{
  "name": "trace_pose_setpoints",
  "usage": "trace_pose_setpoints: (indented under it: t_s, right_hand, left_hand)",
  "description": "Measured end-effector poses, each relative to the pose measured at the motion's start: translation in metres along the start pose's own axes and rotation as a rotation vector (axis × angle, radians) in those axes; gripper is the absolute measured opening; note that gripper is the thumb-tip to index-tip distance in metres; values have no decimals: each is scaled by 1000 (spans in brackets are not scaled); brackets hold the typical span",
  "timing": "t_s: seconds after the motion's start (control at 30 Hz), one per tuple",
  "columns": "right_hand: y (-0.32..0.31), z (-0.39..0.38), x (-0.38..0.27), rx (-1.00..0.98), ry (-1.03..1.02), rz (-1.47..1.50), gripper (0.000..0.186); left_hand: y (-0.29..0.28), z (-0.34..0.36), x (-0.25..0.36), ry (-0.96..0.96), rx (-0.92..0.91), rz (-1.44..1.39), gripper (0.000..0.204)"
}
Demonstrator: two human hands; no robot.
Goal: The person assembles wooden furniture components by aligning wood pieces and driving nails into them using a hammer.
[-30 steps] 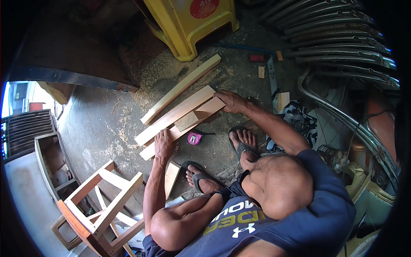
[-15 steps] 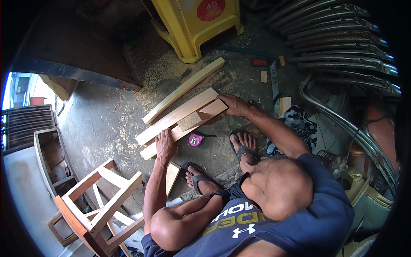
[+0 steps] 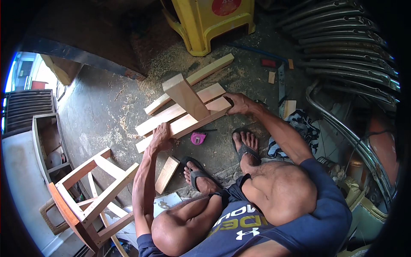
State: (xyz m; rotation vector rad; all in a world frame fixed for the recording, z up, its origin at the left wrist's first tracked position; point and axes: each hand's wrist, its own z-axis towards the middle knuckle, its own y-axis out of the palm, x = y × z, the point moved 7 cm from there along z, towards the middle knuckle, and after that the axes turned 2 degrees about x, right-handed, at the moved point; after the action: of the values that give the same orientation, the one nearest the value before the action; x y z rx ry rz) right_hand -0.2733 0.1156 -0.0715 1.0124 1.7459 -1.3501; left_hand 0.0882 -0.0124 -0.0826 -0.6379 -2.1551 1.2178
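Observation:
My left hand [image 3: 161, 136] is closed over the near end of a pale wooden plank [image 3: 184, 125]. At the plank's far right end, my right hand [image 3: 239, 103] grips it with bent fingers partly hidden. A thick wooden block [image 3: 185, 96] rises from this plank between my hands; how they are joined is not visible. Just beyond lies a second plank [image 3: 160, 118], roughly parallel, and past it a narrower wooden strip [image 3: 214, 67] on the floor. Close to my left hand sits a pink tape measure [image 3: 198, 138].
A short wood offcut [image 3: 167, 174] lies by my left foot. At lower left stands a wooden chair frame [image 3: 109, 195]. A yellow plastic stool [image 3: 205, 32] is ahead, metal tubes [image 3: 342, 55] are stacked at right, and a metal square [image 3: 281, 83] lies nearby.
The gripped plank has rolled over in my hands, so its block now points up and away instead of toward my left hand. Both hands keep their grip. The view has shifted slightly.

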Motion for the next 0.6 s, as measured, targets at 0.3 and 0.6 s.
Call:
trace_pose_setpoints:
  t_s: [0.3, 0.6]
  right_hand:
    - [-24, -8, 39, 53, 55, 164, 75]
    - [0, -7, 70, 205, -287, -279, 45]
  left_hand:
    - [-28, 23, 63, 42, -38, -80, 62]
    - [-11, 26, 58, 0, 65, 1, 56]
